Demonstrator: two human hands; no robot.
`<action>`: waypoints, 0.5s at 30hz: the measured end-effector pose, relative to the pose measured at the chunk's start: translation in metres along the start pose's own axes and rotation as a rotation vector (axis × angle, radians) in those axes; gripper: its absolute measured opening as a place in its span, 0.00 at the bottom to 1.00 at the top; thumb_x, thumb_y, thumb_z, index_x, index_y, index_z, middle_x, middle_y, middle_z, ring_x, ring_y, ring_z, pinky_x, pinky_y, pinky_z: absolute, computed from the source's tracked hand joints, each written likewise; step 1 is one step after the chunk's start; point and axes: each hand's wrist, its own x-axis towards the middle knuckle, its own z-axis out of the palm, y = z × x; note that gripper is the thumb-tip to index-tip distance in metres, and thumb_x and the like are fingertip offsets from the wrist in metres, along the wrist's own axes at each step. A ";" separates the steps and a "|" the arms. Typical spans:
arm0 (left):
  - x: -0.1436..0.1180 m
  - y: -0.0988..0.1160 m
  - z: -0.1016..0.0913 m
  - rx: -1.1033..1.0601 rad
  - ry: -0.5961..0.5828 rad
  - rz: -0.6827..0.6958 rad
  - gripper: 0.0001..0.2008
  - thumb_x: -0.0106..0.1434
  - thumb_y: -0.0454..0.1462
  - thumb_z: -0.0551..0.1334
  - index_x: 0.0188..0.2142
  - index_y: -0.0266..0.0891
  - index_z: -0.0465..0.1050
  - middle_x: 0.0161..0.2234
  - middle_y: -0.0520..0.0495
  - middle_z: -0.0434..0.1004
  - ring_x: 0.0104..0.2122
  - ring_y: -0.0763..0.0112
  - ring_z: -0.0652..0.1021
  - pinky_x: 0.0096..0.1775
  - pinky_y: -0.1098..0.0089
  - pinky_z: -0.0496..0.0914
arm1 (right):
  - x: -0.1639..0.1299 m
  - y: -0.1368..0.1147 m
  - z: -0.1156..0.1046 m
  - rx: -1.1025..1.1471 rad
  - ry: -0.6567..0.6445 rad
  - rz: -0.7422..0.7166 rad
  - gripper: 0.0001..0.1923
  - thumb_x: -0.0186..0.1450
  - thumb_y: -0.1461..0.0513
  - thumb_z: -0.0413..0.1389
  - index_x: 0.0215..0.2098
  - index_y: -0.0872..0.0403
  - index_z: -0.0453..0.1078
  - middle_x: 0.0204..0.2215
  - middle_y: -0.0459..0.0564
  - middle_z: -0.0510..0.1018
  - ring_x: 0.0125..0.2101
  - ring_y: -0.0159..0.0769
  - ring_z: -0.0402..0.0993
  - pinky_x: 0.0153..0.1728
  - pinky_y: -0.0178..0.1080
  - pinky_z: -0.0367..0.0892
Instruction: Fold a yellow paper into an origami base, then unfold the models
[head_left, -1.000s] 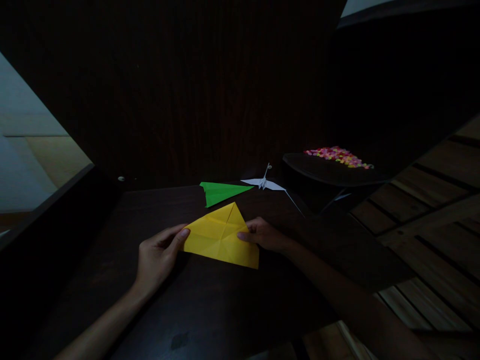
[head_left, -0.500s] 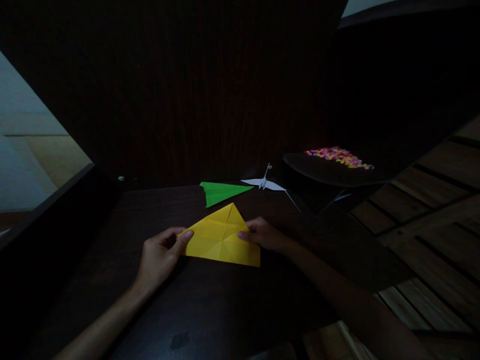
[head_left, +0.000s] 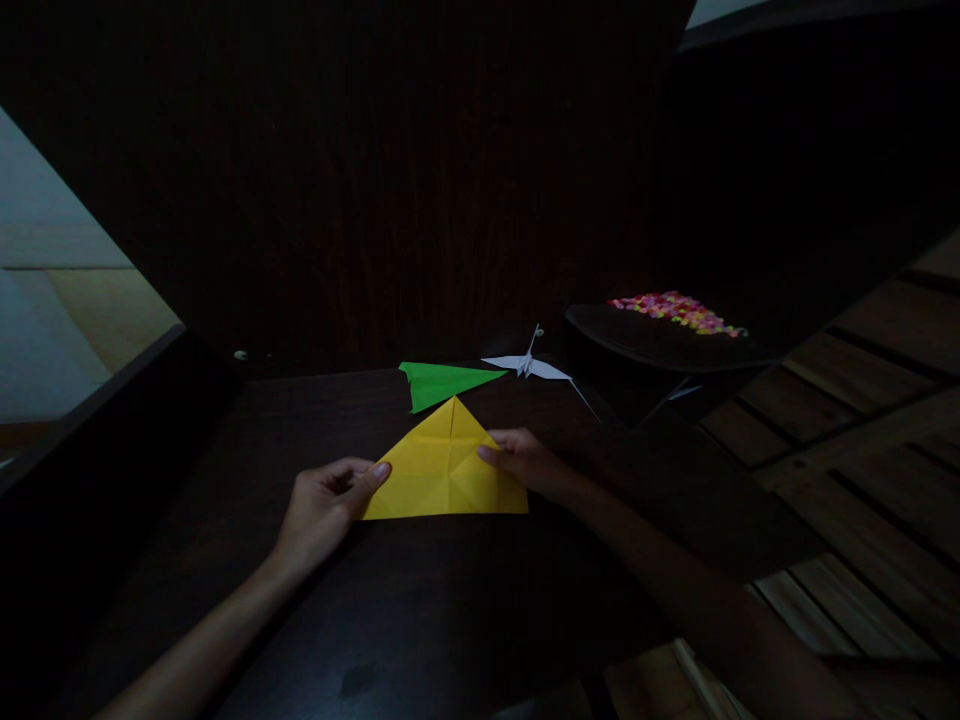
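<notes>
A yellow sheet of folded paper (head_left: 442,470) is held between my two hands, its pointed tip facing away from me and its long straight edge towards me. Crease lines cross its face. My left hand (head_left: 330,500) pinches the left side, thumb on top and fingers underneath. On the right slope, my right hand (head_left: 525,462) grips the paper with the thumb above; its other fingers are partly hidden behind the sheet. Just beyond the tip lies a green paper plane (head_left: 446,384). A white paper crane (head_left: 527,366) sits to the right of the plane's nose.
The dark wooden tabletop (head_left: 315,620) has a raised side board (head_left: 97,400) on the left and a tall dark panel (head_left: 375,180) behind. At the back right, a dark rounded shelf (head_left: 637,335) carries a pile of small pink and yellow pieces (head_left: 679,312). Wooden slats (head_left: 847,610) show at right.
The yellow paper has turned slightly anticlockwise, so its near edge now runs nearly level and its tip has shifted left. My right hand has moved up a little; both hands keep their hold.
</notes>
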 end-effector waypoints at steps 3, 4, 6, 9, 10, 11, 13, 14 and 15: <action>0.000 0.000 -0.001 -0.014 -0.106 -0.002 0.21 0.49 0.55 0.68 0.28 0.39 0.82 0.28 0.45 0.83 0.29 0.59 0.80 0.27 0.68 0.72 | -0.001 -0.001 0.001 0.078 -0.016 0.006 0.24 0.59 0.45 0.60 0.41 0.57 0.74 0.33 0.51 0.80 0.32 0.38 0.76 0.33 0.37 0.67; -0.001 0.000 -0.001 -0.023 -0.141 -0.005 0.21 0.50 0.55 0.67 0.29 0.39 0.82 0.29 0.45 0.83 0.30 0.59 0.80 0.29 0.68 0.73 | 0.000 -0.001 0.000 0.092 -0.024 0.005 0.25 0.59 0.45 0.60 0.41 0.57 0.74 0.33 0.51 0.80 0.32 0.38 0.76 0.33 0.37 0.67; -0.001 0.002 -0.002 -0.034 -0.190 -0.010 0.20 0.51 0.54 0.67 0.30 0.40 0.82 0.29 0.46 0.83 0.31 0.58 0.81 0.31 0.68 0.73 | 0.000 -0.001 -0.001 0.093 -0.025 0.000 0.25 0.59 0.45 0.59 0.40 0.58 0.74 0.32 0.51 0.80 0.31 0.37 0.75 0.32 0.37 0.66; -0.001 0.005 -0.002 -0.020 -0.202 -0.015 0.20 0.53 0.54 0.66 0.31 0.41 0.82 0.30 0.46 0.84 0.31 0.58 0.81 0.31 0.67 0.73 | 0.001 0.002 -0.004 0.055 -0.018 0.002 0.26 0.58 0.43 0.59 0.38 0.58 0.73 0.32 0.51 0.80 0.30 0.36 0.74 0.31 0.36 0.65; -0.001 0.006 -0.002 -0.016 -0.200 -0.018 0.20 0.53 0.54 0.66 0.31 0.41 0.82 0.30 0.46 0.84 0.32 0.58 0.81 0.31 0.67 0.73 | 0.001 0.003 -0.005 0.044 -0.020 0.006 0.26 0.59 0.43 0.59 0.37 0.58 0.73 0.33 0.51 0.79 0.30 0.36 0.73 0.31 0.36 0.65; -0.001 0.007 -0.002 -0.014 -0.199 -0.023 0.20 0.53 0.54 0.66 0.31 0.41 0.82 0.30 0.46 0.84 0.32 0.57 0.81 0.31 0.67 0.73 | 0.001 0.004 -0.005 0.036 -0.026 0.010 0.26 0.59 0.43 0.58 0.37 0.58 0.73 0.33 0.51 0.79 0.30 0.36 0.73 0.31 0.36 0.65; -0.001 0.007 -0.001 -0.019 -0.205 -0.030 0.21 0.52 0.54 0.66 0.31 0.40 0.83 0.30 0.46 0.84 0.33 0.56 0.81 0.31 0.67 0.73 | 0.001 0.004 -0.006 0.024 -0.044 0.010 0.26 0.59 0.43 0.58 0.38 0.58 0.74 0.33 0.51 0.79 0.30 0.35 0.73 0.31 0.35 0.65; -0.001 0.007 -0.001 -0.022 -0.214 -0.033 0.21 0.52 0.54 0.66 0.31 0.40 0.83 0.30 0.46 0.84 0.33 0.56 0.81 0.30 0.67 0.73 | 0.000 0.004 -0.006 0.020 -0.054 0.009 0.26 0.60 0.43 0.58 0.38 0.58 0.74 0.33 0.51 0.79 0.30 0.35 0.73 0.31 0.35 0.64; -0.001 0.006 -0.001 -0.024 -0.227 -0.035 0.20 0.52 0.54 0.66 0.31 0.40 0.83 0.30 0.45 0.84 0.32 0.57 0.81 0.29 0.67 0.73 | 0.000 0.004 -0.006 0.017 -0.064 0.007 0.26 0.60 0.43 0.58 0.38 0.58 0.74 0.33 0.51 0.79 0.31 0.35 0.73 0.30 0.35 0.64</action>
